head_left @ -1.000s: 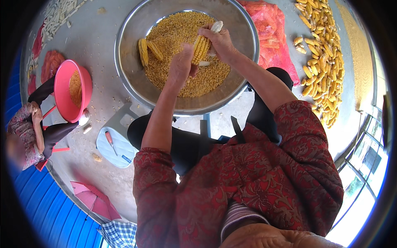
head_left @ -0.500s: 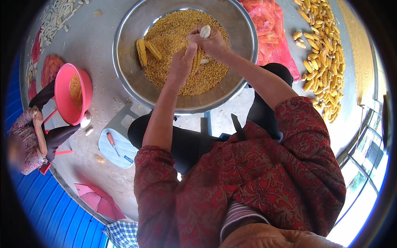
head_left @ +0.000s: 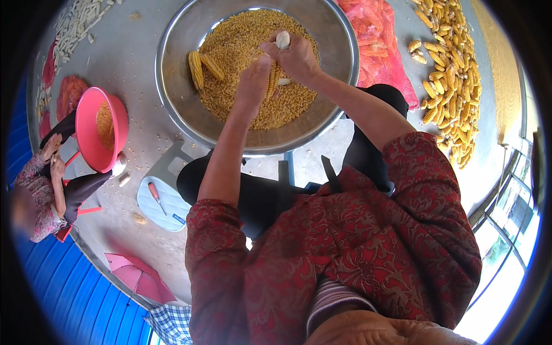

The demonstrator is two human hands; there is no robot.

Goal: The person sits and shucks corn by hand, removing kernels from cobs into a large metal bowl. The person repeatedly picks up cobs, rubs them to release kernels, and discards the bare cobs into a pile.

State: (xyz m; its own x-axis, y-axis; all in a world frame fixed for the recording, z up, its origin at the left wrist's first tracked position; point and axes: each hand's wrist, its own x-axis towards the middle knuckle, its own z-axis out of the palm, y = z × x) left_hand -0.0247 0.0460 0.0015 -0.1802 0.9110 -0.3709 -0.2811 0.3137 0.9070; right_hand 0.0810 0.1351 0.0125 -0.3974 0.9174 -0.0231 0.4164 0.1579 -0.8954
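Can't see much of the corn cob (head_left: 272, 80), left hand (head_left: 253, 83) and right hand (head_left: 297, 60) cover it. Steel bowl (head_left: 175, 69) gets chopped off up top, and the co-worker's head (head_left: 22, 211) is just a blur.

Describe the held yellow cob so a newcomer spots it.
Find the big steel bowl. Over its kernels, a yellow cob shows between left hand and right hand, partly hidden. Two other yellow cobs lie at the bowl's left; of the three, only this is held.
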